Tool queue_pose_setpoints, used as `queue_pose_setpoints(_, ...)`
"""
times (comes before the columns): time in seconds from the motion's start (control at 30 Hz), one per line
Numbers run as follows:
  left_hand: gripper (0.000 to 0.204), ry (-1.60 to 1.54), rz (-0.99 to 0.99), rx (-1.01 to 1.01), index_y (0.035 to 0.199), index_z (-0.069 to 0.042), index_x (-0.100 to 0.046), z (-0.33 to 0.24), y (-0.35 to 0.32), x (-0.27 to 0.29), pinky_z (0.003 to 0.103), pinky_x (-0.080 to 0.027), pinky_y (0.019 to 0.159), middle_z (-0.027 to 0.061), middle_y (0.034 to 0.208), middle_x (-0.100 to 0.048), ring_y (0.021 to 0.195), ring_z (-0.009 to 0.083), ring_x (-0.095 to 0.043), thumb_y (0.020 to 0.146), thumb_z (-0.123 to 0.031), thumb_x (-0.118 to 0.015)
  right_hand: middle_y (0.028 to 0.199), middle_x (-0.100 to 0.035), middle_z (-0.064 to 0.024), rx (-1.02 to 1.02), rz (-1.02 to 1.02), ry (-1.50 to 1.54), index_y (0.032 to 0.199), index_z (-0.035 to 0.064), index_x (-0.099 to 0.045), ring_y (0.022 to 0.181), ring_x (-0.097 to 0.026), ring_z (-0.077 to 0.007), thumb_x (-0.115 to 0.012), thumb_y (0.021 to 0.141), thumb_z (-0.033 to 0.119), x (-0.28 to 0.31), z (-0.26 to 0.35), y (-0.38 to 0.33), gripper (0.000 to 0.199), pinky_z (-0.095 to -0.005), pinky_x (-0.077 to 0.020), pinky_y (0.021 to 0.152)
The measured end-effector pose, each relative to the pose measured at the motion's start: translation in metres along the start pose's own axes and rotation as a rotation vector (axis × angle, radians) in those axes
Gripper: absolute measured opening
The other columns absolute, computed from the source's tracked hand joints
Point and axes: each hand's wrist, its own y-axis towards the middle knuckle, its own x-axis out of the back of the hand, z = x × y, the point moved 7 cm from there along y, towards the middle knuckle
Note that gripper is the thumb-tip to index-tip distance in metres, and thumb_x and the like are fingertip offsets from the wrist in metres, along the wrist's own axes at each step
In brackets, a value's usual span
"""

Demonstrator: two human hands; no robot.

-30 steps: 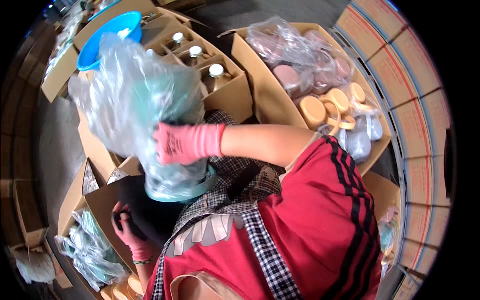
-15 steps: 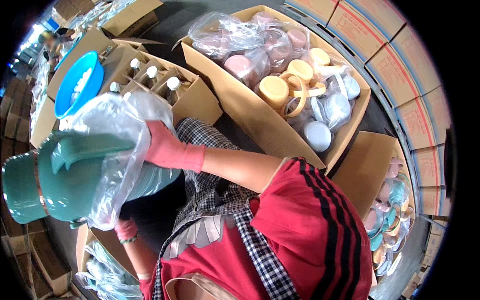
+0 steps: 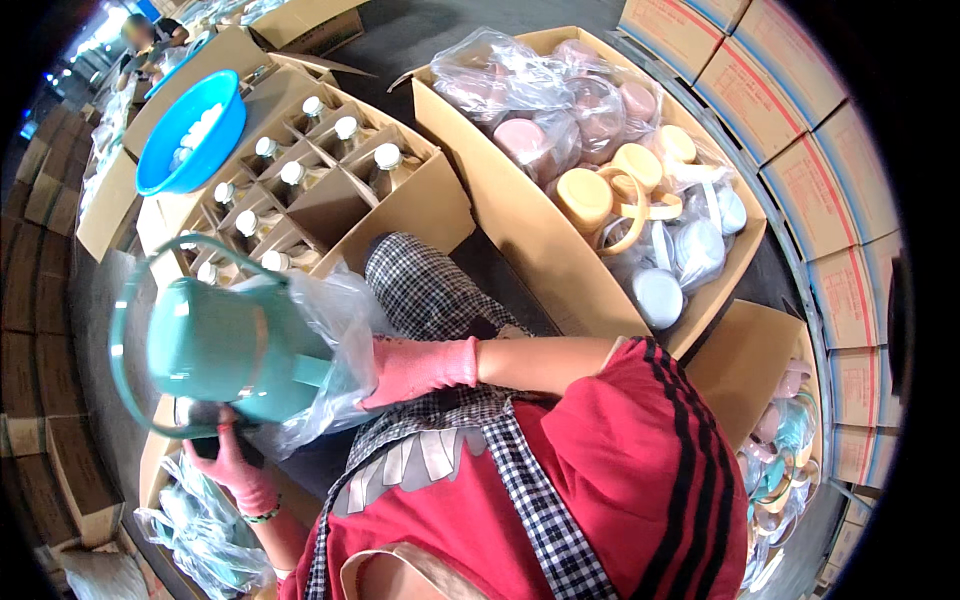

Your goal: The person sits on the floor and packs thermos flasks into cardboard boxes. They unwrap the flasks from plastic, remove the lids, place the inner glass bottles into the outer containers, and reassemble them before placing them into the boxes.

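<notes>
Teal jug (image 3: 225,350) half out of clear bag (image 3: 330,340); left hand (image 3: 232,455) grips its base, right hand (image 3: 415,368) grips bag.

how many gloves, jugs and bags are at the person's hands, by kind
pink gloves: 2, one on the left hand, one on the right hand
teal jug: 1
clear plastic bag: 1
total: 4

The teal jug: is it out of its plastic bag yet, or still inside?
Mostly out. The teal jug and its handle show bare; the clear bag, gripped by the right hand, covers only its right end.
</notes>
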Motion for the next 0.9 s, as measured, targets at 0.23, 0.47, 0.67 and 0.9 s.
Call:
queue_pose_setpoints(0.23,0.027,0.606,0.552,-0.610,0.081,0.004,-0.054,-0.050,-0.044,-0.079,0.041,-0.035,0.091,0.0227,0.107,-0.049,0.103,0.0376,-0.047,0.056,0.002,-0.061,0.088,-0.059,-0.0041,-0.390,0.126,0.719,0.100,0.0007,-0.057,0.077,-0.050,-0.0117,-0.067,0.070,0.029,-0.032,-0.073,-0.030,0.042,-0.0265,-0.0405,0.070)
queue_pose_setpoints(0.47,0.039,0.435,0.957,-0.820,0.081,0.003,-0.053,-0.105,-0.039,-0.186,0.047,-0.031,0.092,0.0253,0.111,-0.044,0.106,0.0413,-0.043,0.051,-0.014,-0.072,0.080,-0.059,-0.0022,-0.411,-0.066,0.783,0.096,0.0031,-0.060,0.069,-0.051,-0.0073,-0.063,0.074,0.024,0.017,-0.064,-0.059,0.030,-0.0222,-0.0408,0.062)
queue_pose_setpoints(0.67,0.075,-0.133,0.674,-0.926,0.121,0.002,-0.040,-0.160,0.027,-0.213,0.041,-0.027,0.099,0.0188,0.127,-0.035,0.117,0.0285,-0.038,0.067,-0.043,-0.068,0.080,-0.059,-0.0023,-0.353,-0.507,0.769,0.096,0.0031,-0.060,0.069,-0.051,-0.0078,-0.063,0.074,0.023,0.099,-0.056,-0.116,0.029,-0.0224,-0.0412,0.062)
queue_pose_setpoints(0.9,0.038,0.278,0.572,-0.565,0.100,-0.003,-0.052,-0.022,0.122,-0.290,0.035,-0.042,0.076,0.0144,0.092,-0.054,0.085,0.0262,-0.052,0.070,-0.022,-0.065,0.080,-0.059,-0.0024,-0.329,-1.106,0.601,0.096,0.0032,-0.060,0.069,-0.052,-0.0084,-0.062,0.074,0.022,0.135,0.002,-0.227,0.028,-0.0227,-0.0416,0.062)
